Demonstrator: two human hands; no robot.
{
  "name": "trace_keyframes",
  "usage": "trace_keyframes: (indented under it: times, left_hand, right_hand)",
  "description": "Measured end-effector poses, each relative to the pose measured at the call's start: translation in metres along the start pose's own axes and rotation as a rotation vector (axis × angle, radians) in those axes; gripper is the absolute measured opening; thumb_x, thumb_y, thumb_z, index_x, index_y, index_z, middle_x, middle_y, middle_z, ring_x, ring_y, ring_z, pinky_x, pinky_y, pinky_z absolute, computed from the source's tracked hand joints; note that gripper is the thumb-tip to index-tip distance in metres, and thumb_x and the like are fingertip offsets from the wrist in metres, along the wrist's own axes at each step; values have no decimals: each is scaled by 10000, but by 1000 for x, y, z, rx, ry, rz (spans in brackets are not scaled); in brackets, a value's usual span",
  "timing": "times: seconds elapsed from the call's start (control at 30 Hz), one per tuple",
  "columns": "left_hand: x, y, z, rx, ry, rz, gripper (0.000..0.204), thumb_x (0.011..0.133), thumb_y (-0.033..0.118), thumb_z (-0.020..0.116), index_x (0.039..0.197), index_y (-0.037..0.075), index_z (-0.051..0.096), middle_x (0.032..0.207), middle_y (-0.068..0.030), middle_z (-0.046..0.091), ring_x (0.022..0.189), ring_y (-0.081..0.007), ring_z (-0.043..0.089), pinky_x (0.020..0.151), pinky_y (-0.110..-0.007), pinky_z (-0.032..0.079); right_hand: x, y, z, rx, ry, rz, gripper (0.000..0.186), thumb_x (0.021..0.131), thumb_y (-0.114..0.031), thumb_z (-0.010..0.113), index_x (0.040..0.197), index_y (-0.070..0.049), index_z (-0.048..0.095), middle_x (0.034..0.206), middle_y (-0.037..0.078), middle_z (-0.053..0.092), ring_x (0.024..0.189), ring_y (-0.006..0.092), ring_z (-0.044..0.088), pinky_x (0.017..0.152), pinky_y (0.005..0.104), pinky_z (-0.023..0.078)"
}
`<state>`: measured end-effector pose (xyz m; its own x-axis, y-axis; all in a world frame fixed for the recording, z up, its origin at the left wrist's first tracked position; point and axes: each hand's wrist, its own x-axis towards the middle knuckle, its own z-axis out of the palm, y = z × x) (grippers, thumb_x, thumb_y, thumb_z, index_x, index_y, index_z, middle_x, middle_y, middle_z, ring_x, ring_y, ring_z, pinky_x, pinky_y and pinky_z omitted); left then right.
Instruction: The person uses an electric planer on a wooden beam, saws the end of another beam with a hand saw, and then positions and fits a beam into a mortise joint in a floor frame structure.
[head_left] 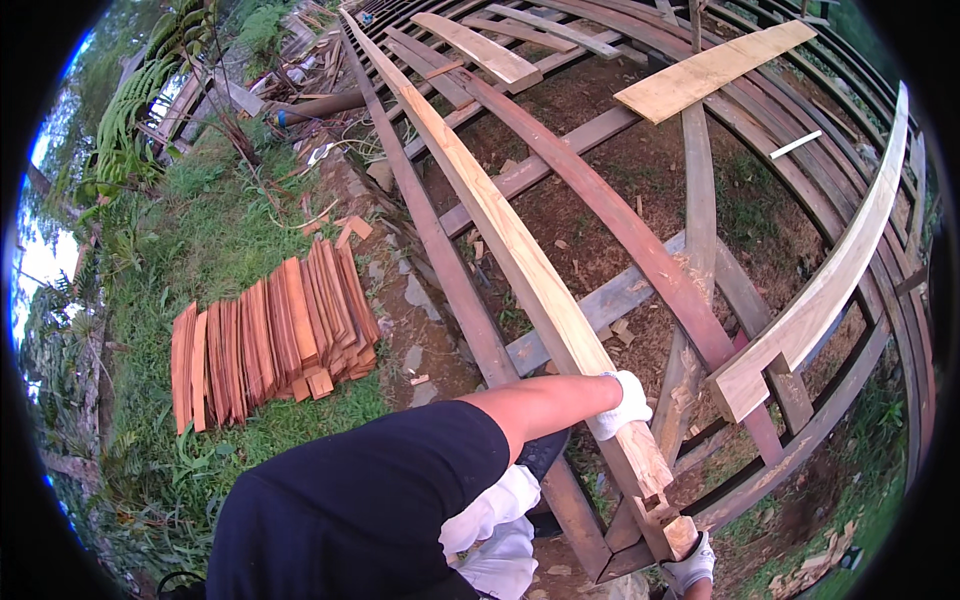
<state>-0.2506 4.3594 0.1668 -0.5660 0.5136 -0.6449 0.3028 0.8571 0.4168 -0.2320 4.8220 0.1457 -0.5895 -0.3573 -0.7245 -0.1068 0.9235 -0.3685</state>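
A long pale wooden beam runs from the far upper left down to my hands, lying over a frame of darker timbers. Near its close end a notch is cut, with rough, splintered wood around it. My left hand, in a white glove, reaches across from the left and wraps over the beam above the notch. At the lower edge, my right hand, also gloved in white, grips the beam's end just past the notch. Some of its fingers are hidden behind the wood.
Reddish thin boards lie stacked on grass to the left. Right of me, a pale beam with a stepped end rests across the timbers. A wide plank lies farther back. Soil and wood scraps show through the gaps between timbers.
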Motion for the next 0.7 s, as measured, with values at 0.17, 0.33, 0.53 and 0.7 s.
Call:
trace_keyframes:
  times: [0.17,0.33,0.53,0.7]
  left_hand:
    - [0,3,-8,10,-32,6,618,578,313,850,1131,128,645,1015,-138,738,977,-363,707,840,-469,549]
    - [-6,4,1,16,24,4,603,593,316,840,1130,127,643,1007,-146,735,963,-367,706,827,-472,549]
    - [-25,9,29,58,102,-5,611,614,341,844,1146,143,618,1062,-129,688,1020,-346,677,856,-472,527]
    - [-24,23,47,118,213,4,572,650,330,825,1152,171,604,1089,-87,643,1071,-306,636,900,-462,495]
  right_hand:
    - [7,17,5,-54,0,-8,961,441,-286,949,1251,-77,476,1170,177,658,1094,364,652,936,432,553]
    - [7,27,19,-25,26,-19,951,459,-265,946,1265,-74,478,1164,168,655,1089,357,654,933,429,553]
    - [-6,28,56,-73,81,-28,978,480,-244,933,1311,-47,458,1216,180,621,1163,371,609,1000,434,506]
    - [-26,46,94,-154,256,21,1027,536,-310,887,1397,-15,412,1304,241,547,1267,429,501,1088,517,399]
